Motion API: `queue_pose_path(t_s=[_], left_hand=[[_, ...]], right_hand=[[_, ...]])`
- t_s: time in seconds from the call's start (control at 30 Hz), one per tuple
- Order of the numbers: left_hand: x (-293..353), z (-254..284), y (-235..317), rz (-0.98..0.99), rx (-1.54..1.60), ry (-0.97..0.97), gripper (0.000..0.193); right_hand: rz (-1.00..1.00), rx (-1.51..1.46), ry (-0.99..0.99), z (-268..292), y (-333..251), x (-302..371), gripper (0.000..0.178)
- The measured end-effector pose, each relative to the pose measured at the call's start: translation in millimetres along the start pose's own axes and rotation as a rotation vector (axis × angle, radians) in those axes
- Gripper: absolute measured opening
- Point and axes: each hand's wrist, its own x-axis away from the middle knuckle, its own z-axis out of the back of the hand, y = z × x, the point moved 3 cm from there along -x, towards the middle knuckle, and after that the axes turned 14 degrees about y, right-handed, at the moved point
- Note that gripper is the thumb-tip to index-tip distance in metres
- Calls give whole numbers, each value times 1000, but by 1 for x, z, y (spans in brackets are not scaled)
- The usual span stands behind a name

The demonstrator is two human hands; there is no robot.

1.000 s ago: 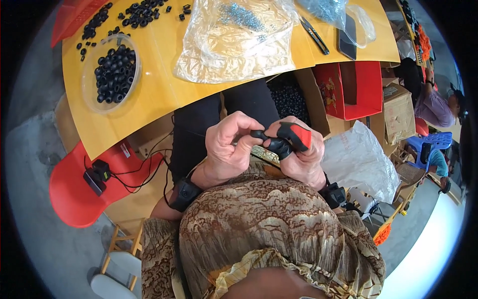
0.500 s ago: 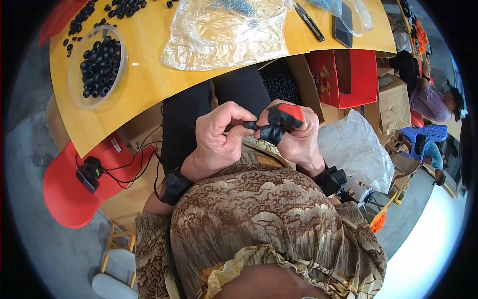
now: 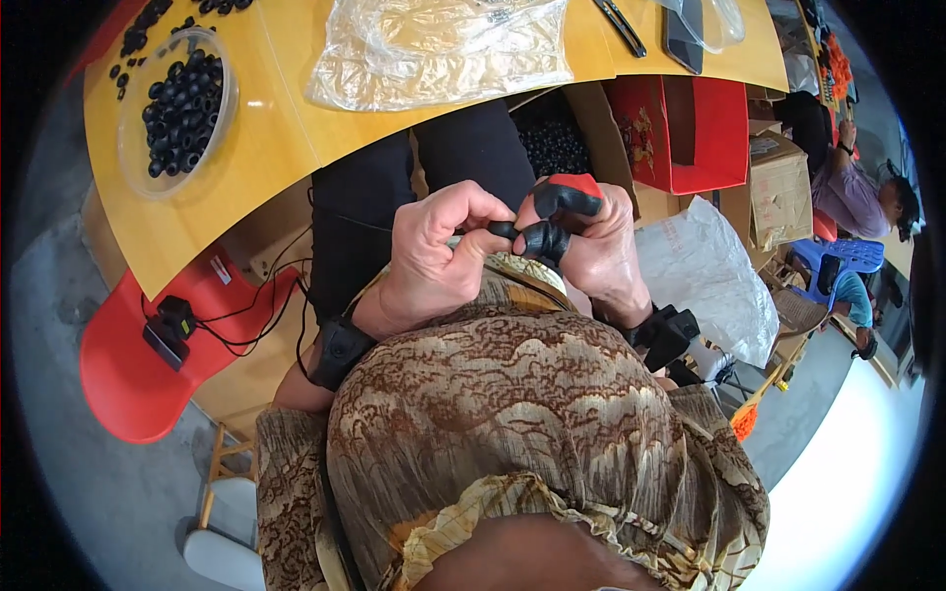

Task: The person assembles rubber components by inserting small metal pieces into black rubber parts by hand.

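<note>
In front of my torso, my left hand (image 3: 434,254) pinches a small black round piece (image 3: 502,229) between thumb and forefinger. My right hand (image 3: 597,254) meets it from the other side, fingers bent and closed. Black covers wrap the right thumb (image 3: 542,240) and forefinger, the latter with a red patch. What sits between the right fingertips is hidden by these covers. Both wrists wear black strapped devices. A clear round tub (image 3: 233,98) of similar black pieces (image 3: 183,116) stands on the table at the far left.
Clear plastic bags (image 3: 434,74), tweezer-like snips (image 3: 621,28) and a phone (image 3: 682,41) lie on the yellow table (image 3: 271,128). Beneath are a box of black pieces (image 3: 554,146) and a red box (image 3: 711,133). A red seat (image 3: 128,364) holds cables. Other people sit far right.
The view has shifted, so the table sits slightly higher in it. Both hands stay together at the black piece, with only slight finger movement.
</note>
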Motion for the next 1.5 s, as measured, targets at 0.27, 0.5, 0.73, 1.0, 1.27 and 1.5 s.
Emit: queue_pose_path(t_s=[0.27,0.5,0.73,1.0,1.27,1.5], left_hand=[[3,2,0,2,36,85,11],[0,3,7,-119,14,53,13],[-3,4,4,-142,-1,0,15],[-8,6,9,-112,24,-101,11],[-14,5,10,-127,122,-57,9],[-16,11,2,-79,124,-209,20]], right_hand=[[414,254,97,-7,-6,6,11],[533,374,184,-8,-7,8,11],[237,164,33,-5,-4,-1,10],[-172,-132,173,-8,9,5,16],[-226,-395,-60,-23,29,17,18],[23,-181,-12,-26,33,10,27]])
